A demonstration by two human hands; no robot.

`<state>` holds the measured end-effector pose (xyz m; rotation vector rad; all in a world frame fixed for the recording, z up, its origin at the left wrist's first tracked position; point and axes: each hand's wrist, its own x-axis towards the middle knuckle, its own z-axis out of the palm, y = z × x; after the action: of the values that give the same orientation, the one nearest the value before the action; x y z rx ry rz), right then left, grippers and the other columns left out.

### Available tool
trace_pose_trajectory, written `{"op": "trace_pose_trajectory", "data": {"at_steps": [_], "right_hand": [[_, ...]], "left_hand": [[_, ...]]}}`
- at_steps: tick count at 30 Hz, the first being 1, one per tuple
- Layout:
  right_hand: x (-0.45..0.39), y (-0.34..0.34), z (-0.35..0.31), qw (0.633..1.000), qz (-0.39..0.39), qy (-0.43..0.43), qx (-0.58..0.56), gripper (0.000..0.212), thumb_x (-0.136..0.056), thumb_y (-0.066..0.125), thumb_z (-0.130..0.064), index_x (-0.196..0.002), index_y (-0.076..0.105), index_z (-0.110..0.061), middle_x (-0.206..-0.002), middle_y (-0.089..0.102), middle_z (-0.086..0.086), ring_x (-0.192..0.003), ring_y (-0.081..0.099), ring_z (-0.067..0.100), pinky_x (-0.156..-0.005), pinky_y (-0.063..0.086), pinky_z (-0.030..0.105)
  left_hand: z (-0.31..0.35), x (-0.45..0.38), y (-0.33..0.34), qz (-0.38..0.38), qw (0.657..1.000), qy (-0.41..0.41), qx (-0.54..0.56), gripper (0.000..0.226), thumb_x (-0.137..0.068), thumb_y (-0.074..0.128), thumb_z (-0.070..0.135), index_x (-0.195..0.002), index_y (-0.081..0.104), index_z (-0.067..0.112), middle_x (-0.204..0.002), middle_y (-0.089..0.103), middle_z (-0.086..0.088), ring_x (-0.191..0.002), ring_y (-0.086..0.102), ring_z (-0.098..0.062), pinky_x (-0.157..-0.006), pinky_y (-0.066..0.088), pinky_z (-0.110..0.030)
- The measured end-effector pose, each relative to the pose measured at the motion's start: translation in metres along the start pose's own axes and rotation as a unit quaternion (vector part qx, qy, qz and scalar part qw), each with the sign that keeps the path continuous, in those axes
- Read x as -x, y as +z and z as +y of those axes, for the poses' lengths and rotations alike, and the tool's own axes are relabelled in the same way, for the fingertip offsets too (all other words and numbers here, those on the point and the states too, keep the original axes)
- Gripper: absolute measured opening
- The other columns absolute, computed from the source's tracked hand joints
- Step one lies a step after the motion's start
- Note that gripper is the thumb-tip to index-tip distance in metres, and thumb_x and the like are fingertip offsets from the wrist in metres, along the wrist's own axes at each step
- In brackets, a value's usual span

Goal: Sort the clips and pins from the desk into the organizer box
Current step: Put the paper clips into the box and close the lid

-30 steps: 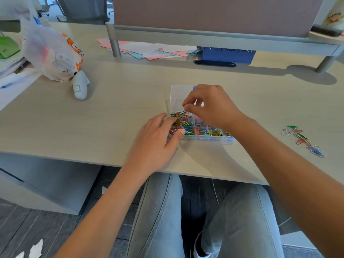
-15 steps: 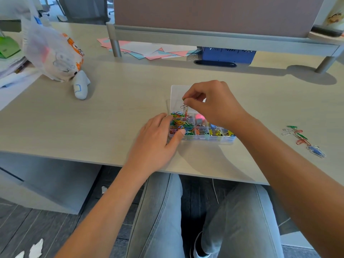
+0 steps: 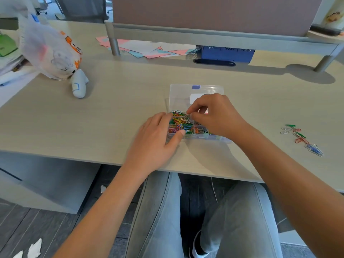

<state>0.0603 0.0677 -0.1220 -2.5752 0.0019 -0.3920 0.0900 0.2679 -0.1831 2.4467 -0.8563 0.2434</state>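
Organizer box (image 3: 197, 90) (lid open) crosswise on desk (image 3: 111, 118)

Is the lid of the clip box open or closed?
Open. The clear lid lies flat behind the organizer box, whose paper clips show uncovered.

organizer box (image 3: 197, 92) open | hands: left hand (image 3: 154, 140) steadies | right hand (image 3: 214, 114) pinching inside
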Motion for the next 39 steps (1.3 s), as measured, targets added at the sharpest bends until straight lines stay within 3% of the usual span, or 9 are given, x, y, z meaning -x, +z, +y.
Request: {"op": "trace_pose_trajectory", "data": {"at_steps": [11, 20, 28, 34, 39], "right_hand": [[0.012, -0.003, 0.000, 0.998, 0.008, -0.012, 0.060, 0.026, -0.090, 0.060, -0.012, -0.100, 0.079, -0.027, -0.091, 0.066, -0.009, -0.080, 0.058, 0.010, -0.079, 0.054, 0.036], [0.038, 0.002, 0.001, 0.995, 0.034, 0.038, 0.083, 0.013, -0.090, 0.065, -0.027, -0.092, 0.077, -0.026, -0.086, 0.065, -0.010, -0.079, 0.059, 0.016, -0.068, 0.049, 0.032], [0.042, 0.009, -0.006, 0.994, 0.048, 0.028, 0.099, 0.011, -0.088, 0.066, -0.026, -0.090, 0.076, -0.026, -0.090, 0.066, -0.005, -0.080, 0.058, 0.018, -0.067, 0.048, 0.032], [0.046, 0.011, -0.007, 0.992, 0.056, 0.020, 0.109, 0.011, -0.089, 0.065, -0.026, -0.089, 0.075, -0.025, -0.087, 0.066, -0.005, -0.079, 0.060, 0.020, -0.067, 0.050, 0.033], [0.050, 0.012, -0.009, 0.992, 0.063, -0.002, 0.107, 0.017, -0.089, 0.060, -0.021, -0.091, 0.076, -0.025, -0.090, 0.065, -0.002, -0.082, 0.059, 0.022, -0.069, 0.052, 0.038]], "left_hand": [[0.003, 0.003, 0.000, -0.017, 0.999, 0.021, -0.046, 0.062, -0.096, 0.030, 0.061, -0.149, 0.041, 0.030, -0.156, 0.035, -0.004, -0.142, 0.031, -0.023, -0.116, 0.030, -0.044], [0.010, 0.021, -0.007, 0.053, 0.997, 0.060, -0.004, 0.052, -0.097, 0.046, 0.044, -0.136, 0.057, 0.013, -0.143, 0.047, 0.000, -0.131, 0.043, -0.019, -0.103, 0.045, -0.043], [0.010, 0.028, -0.007, 0.046, 0.995, 0.077, -0.047, 0.057, -0.097, 0.043, 0.044, -0.139, 0.054, 0.007, -0.147, 0.045, -0.006, -0.134, 0.041, -0.024, -0.104, 0.043, -0.047], [0.011, 0.037, -0.004, 0.094, 0.992, 0.071, -0.039, 0.047, -0.098, 0.050, 0.037, -0.133, 0.059, 0.007, -0.141, 0.050, -0.006, -0.130, 0.046, -0.024, -0.099, 0.046, -0.046], [0.010, 0.035, -0.003, 0.060, 0.993, 0.077, -0.072, 0.048, -0.098, 0.047, 0.041, -0.134, 0.059, 0.011, -0.143, 0.048, -0.006, -0.132, 0.043, -0.026, -0.099, 0.044, -0.048]]}}
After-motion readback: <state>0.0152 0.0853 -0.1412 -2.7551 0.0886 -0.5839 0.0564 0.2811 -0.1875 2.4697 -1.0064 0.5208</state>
